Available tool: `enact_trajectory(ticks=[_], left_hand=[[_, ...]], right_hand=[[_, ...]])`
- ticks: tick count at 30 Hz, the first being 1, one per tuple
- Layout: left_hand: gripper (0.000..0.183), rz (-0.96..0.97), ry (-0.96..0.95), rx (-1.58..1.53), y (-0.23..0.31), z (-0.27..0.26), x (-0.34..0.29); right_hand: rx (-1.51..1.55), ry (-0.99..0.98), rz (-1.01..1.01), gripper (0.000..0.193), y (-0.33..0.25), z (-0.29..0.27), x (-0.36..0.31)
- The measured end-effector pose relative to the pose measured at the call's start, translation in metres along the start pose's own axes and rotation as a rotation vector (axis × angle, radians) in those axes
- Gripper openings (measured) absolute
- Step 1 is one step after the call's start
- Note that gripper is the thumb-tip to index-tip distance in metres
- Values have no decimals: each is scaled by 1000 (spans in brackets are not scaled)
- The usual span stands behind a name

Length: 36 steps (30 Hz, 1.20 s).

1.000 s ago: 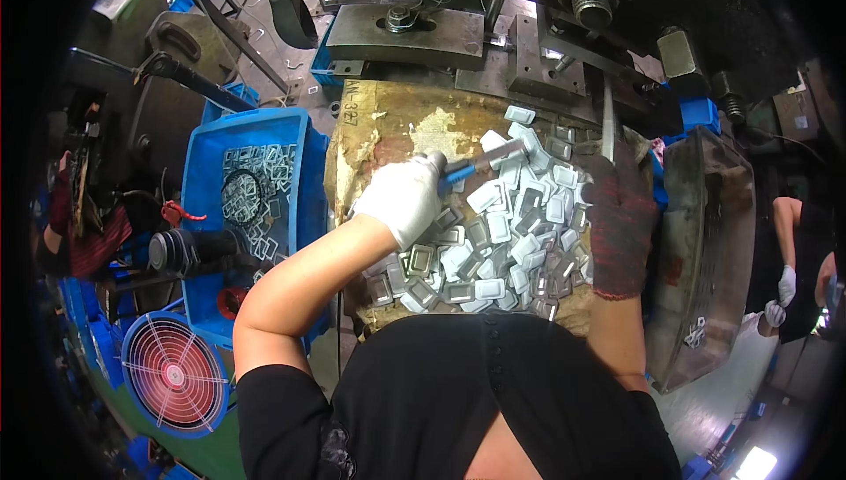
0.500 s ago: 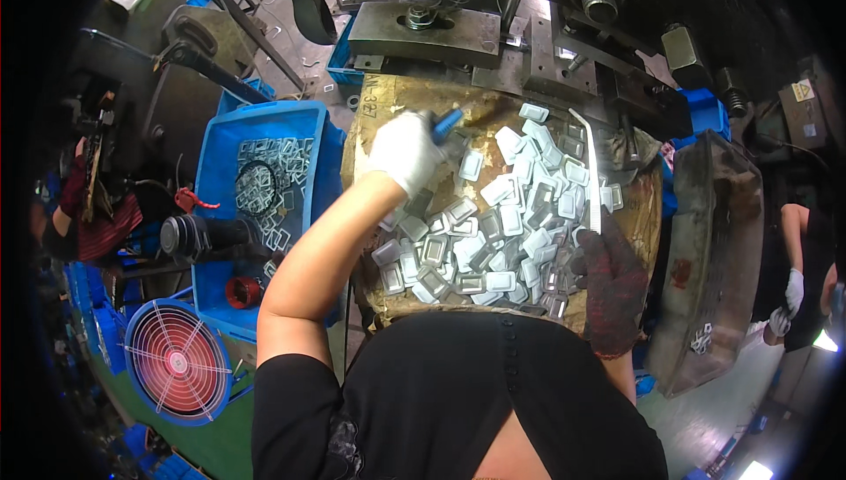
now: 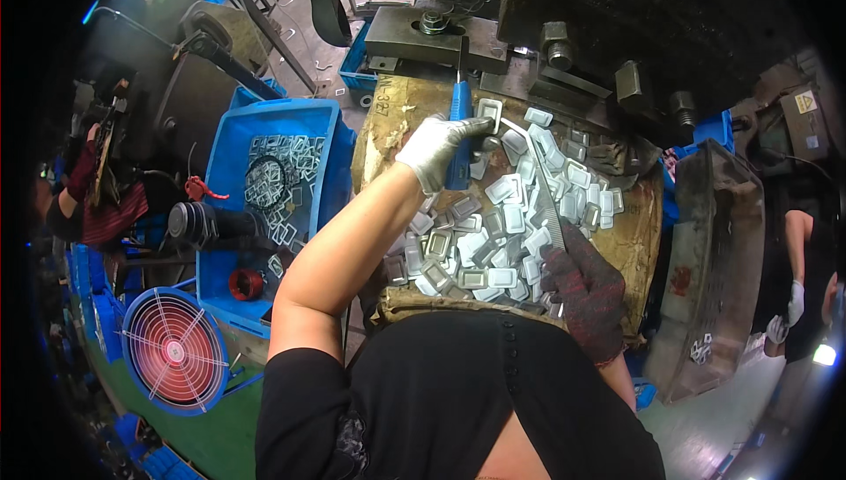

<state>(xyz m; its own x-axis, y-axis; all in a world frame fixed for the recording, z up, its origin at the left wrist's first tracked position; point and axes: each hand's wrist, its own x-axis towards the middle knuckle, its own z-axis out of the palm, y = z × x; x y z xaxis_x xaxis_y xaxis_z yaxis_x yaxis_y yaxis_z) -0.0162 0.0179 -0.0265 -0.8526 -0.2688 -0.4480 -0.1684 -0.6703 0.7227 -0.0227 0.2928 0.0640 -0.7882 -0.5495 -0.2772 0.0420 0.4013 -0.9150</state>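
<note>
My left hand [image 3: 432, 150], in a white glove, is closed around a blue-handled tool [image 3: 460, 106] with a thin dark end pointing away from me. Its fingertips also touch a small rectangular metal tray-shaped part [image 3: 487, 110], raised near the press. My right hand [image 3: 586, 291], in a dark red and black glove, grips long metal tweezers [image 3: 546, 194] low on their shaft. The tweezers slant up and left, their tip close beside that part; contact is unclear. Below lies a heap of similar grey metal parts [image 3: 502, 220] on a worn, brownish work surface [image 3: 374, 150].
Beyond the surface stands a heavy press with a bolted steel block [image 3: 401, 35]. At left is a blue bin [image 3: 330, 141] holding metal frames, above a round red fan [image 3: 176, 352]. A grey crate [image 3: 714, 277] stands at right; other people are at both sides.
My left hand has moved slightly right, and the blue-handled tool now points away from me. The tweezers have swung left, bringing their tip beside the part at my left fingertips.
</note>
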Motion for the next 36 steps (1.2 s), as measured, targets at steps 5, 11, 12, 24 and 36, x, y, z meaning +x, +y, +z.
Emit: enact_trajectory(ticks=[5,11,12,24,36], left_hand=[[18,-27,5,6,10,22,-10],[30,116,86,493,33,-1,-3],[30,114,87,494,38,-3,-4],[35,57,-69,882,63,0,14],[32,69,-199,882,72,15,38]], right_hand=[[-41,5,-22,41,2,-2,2],[-99,14,-89,41,9,-9,4],[-98,13,-87,41,10,-8,5],[-289,35,-248,38,10,-8,15],[-200,-5,-20,37,3,-15,22]])
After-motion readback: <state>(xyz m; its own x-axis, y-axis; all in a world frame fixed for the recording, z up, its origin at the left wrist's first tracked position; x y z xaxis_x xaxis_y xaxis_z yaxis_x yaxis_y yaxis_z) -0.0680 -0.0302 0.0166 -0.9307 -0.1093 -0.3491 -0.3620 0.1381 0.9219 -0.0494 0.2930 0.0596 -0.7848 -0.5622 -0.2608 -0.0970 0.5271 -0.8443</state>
